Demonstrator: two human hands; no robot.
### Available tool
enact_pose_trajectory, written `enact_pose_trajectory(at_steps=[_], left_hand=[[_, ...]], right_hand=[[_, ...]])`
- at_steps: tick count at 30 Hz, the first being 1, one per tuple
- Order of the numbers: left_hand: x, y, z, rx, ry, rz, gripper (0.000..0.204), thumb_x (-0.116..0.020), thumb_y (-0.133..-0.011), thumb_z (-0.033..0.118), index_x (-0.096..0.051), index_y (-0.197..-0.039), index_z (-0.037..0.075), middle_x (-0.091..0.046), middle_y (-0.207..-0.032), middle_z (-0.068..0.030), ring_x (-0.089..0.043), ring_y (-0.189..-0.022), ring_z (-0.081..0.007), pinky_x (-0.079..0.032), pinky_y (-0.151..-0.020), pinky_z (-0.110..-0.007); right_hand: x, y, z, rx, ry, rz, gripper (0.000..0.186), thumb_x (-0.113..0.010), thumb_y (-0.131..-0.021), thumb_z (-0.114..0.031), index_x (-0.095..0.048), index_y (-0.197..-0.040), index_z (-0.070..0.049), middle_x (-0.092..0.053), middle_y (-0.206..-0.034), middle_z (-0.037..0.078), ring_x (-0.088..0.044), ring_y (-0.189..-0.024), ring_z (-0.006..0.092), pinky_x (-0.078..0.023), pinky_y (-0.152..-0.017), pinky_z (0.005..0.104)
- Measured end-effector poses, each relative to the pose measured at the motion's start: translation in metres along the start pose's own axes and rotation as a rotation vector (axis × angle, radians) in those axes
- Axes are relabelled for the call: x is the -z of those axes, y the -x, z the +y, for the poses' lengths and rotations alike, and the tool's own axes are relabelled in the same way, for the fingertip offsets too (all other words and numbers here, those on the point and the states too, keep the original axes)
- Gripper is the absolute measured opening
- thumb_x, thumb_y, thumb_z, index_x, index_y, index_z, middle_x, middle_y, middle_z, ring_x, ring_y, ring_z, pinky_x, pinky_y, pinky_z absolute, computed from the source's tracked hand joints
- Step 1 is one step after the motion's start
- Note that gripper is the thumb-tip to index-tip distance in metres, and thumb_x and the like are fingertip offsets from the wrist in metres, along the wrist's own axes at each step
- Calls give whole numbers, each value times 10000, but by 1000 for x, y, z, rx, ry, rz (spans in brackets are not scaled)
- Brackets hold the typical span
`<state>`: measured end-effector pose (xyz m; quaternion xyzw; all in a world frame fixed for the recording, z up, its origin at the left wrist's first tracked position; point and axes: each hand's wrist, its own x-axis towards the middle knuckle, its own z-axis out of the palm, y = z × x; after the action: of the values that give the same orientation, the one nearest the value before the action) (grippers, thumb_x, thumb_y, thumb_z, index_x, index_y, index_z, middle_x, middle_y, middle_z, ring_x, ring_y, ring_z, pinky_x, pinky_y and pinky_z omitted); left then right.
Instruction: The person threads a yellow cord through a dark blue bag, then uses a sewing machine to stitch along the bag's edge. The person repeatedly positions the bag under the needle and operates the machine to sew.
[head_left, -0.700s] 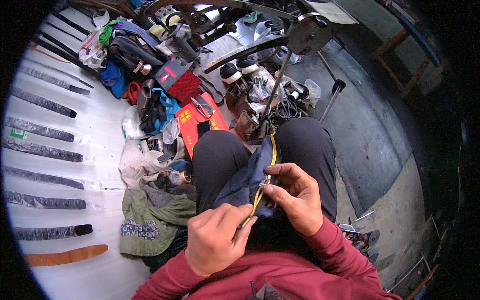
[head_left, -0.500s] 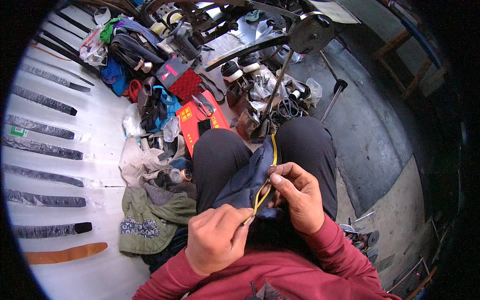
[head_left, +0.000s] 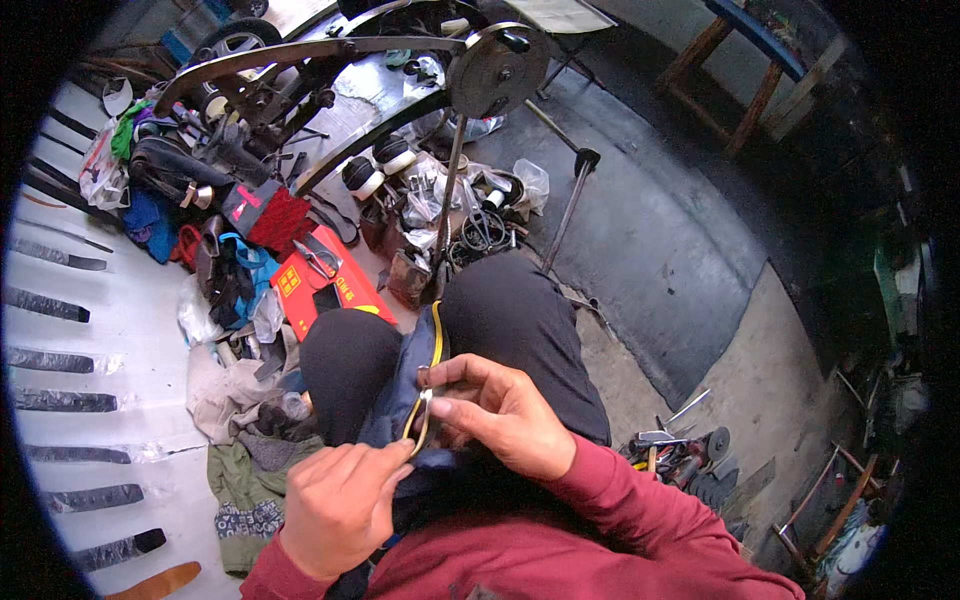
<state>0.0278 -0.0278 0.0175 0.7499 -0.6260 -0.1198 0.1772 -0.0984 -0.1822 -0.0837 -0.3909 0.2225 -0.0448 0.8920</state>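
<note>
Between two dark-trousered knees point(head_left: 525, 335), just ahead of both grips, a piece of navy cloth point(head_left: 392, 405) is held, edged with a yellow zip point(head_left: 438, 335). The zip's near end is pinched between thumb and forefinger of the left grip point(head_left: 345, 500). Ahead and to the right of that pinch, a small silvery metal piece point(head_left: 427, 395), probably the slider, is pinched by thumb and forefinger of the right grip point(head_left: 500, 415); whether anything is touched by its other fingers cannot be told. Between the grips, two yellow strands are bowed slightly apart. If the left pinch were loosened, tension would likely be lost and the strands could be fed in unevenly. If the metal piece were pulled askew, it could be jammed, or cloth could be caught in it, since folds lie just beside it. Well ahead of the left grip, scissors point(head_left: 318, 258) are laid on a flat red box point(head_left: 348, 265); to its left, an olive garment point(head_left: 245, 500) is heaped.
</note>
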Motion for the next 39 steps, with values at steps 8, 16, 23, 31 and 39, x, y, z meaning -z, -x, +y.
enact_pose_trajectory(at_steps=[8,16,23,31,39], left_hand=[[10,-3,-23,6,-3,6,223,-764,-752,89,-682,-960,79,-539,-704,-54,-564,-607,-262,-447,-551,-387],[-1,5,-45,18,179,18,194,-792,-787,157,-681,-933,93,-582,-716,-50,-582,-575,-228,-468,-518,-360],[-10,18,-50,216,290,90,260,-788,-792,126,-602,-968,79,-538,-803,-88,-586,-681,-296,-521,-631,-420],[-5,11,-51,218,267,44,237,-763,-799,83,-637,-997,50,-614,-861,-99,-636,-730,-275,-533,-651,-397],[-12,14,-39,221,120,87,204,-764,-824,61,-683,-1011,58,-743,-919,-136,-715,-707,-251,-556,-622,-377]], right_hand=[[94,-44,-72,287,283,237,296,-614,-1006,-246,-662,-1109,27,-723,-832,117,-627,-564,123,-495,-527,249],[165,-278,25,-246,708,12,319,-635,-1000,-264,-715,-1167,-4,-763,-974,127,-731,-883,194,-576,-774,309],[231,-326,114,359,1110,720,214,-716,-876,-112,-704,-1070,-24,-736,-988,161,-723,-888,303,-574,-838,403],[282,-362,91,-216,1508,802,493,-746,-810,-215,-553,-1231,-45,-696,-1178,226,-669,-1128,419,-537,-974,489],[305,-333,65,-190,1566,718,506,-854,-742,-457,-729,-944,-10,-753,-928,213,-746,-896,353,-570,-823,444]])
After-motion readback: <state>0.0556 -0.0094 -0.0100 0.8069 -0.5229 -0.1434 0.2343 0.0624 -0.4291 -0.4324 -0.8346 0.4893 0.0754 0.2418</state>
